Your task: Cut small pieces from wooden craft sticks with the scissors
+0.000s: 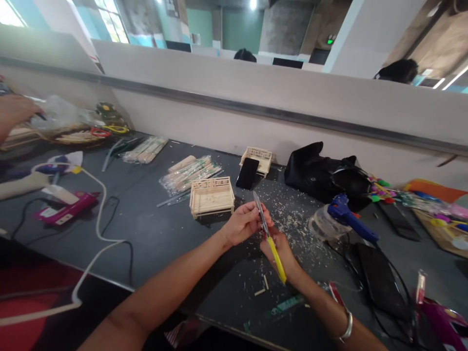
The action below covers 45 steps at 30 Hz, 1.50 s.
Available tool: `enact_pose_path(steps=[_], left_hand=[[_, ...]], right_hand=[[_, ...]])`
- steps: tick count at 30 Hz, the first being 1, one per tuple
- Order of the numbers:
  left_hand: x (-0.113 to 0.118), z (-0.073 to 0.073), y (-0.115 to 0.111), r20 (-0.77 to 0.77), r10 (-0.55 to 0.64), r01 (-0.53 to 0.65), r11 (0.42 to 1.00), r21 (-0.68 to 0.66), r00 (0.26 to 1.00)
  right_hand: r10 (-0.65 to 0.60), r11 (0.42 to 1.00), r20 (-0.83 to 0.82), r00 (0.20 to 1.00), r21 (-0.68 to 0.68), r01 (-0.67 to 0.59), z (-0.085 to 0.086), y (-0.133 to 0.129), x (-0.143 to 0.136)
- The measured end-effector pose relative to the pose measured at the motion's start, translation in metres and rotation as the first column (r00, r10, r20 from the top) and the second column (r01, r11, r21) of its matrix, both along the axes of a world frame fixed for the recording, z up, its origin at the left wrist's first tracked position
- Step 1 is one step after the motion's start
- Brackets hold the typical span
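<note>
My right hand (284, 251) is closed around yellow-handled scissors (276, 258), whose blades point away from me over the desk. My left hand (241, 225) is pinched right beside the blades; whatever its fingers hold is too small or hidden to make out. Just beyond my left hand stands a small bench-like model built of pale wooden sticks (212, 199). Behind it, a black phone (247, 173) leans on a second stick model (263, 157). Tiny pale clippings (288, 219) are scattered around my hands, and short stick pieces (260, 292) lie nearer to me.
A blue glue gun (347, 217) rests on a clear container at right, near a black bag (321, 173). Plastic-wrapped sticks (193, 173) lie left of centre. A magenta glue gun (68, 208) and white cable (102, 204) are further left. Another person's hand (14, 114) shows at far left.
</note>
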State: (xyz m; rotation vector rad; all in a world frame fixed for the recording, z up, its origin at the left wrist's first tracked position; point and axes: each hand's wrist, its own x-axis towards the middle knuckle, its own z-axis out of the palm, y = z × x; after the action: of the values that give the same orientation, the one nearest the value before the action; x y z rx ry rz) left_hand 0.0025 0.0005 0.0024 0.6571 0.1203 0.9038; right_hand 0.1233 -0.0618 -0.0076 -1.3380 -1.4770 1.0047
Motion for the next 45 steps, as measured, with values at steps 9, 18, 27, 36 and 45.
enact_pose_path(steps=[9, 18, 27, 36, 45], left_hand=[[-0.003, 0.003, 0.004, -0.158, 0.026, -0.025, 1.0, 0.007, 0.987], [-0.012, 0.002, 0.009, -0.207, -0.049, 0.059, 0.997, 0.042, 0.977], [-0.006, -0.012, 0.013, -0.241, 0.074, -0.081, 0.997, -0.02, 0.968], [-0.008, 0.0, 0.012, -0.282, 0.198, -0.23, 0.97, -0.085, 0.939], [-0.008, 0.008, 0.007, -0.231, 0.231, -0.25, 0.967, -0.054, 0.945]], right_hand=[[-0.06, 0.998, 0.169, 0.984, 0.047, 0.052, 0.005, 0.003, 0.004], [-0.016, 0.997, 0.181, 0.983, -0.075, 0.03, 0.008, -0.001, 0.013], [0.028, 0.912, -0.051, 0.998, -0.407, -0.046, 0.012, -0.001, 0.018], [-0.21, 0.975, 0.188, 0.96, 0.116, 0.191, 0.009, -0.005, 0.023], [-0.346, 0.927, 0.372, 0.861, 0.277, 0.252, -0.003, -0.003, 0.03]])
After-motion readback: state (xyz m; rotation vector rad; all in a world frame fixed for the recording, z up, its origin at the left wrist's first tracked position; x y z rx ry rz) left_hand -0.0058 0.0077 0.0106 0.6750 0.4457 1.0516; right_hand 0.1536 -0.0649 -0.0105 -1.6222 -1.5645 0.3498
